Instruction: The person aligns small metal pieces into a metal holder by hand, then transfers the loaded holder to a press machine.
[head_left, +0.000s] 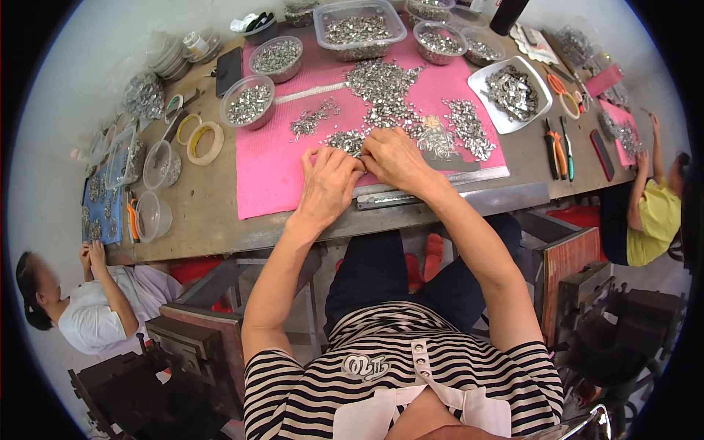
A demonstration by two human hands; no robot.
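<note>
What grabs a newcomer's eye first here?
The bright pink mat in the middle of the wooden table, strewn with heaps of small silvery metal parts. At its near edge the left hand and right hand meet over a small cluster of those parts. Clear plastic tubs of the same parts line the mat's far side, and two other people sit at the table's ends.

Bright, even light, soft shadows; fisheye bends and darkens edges.
</note>
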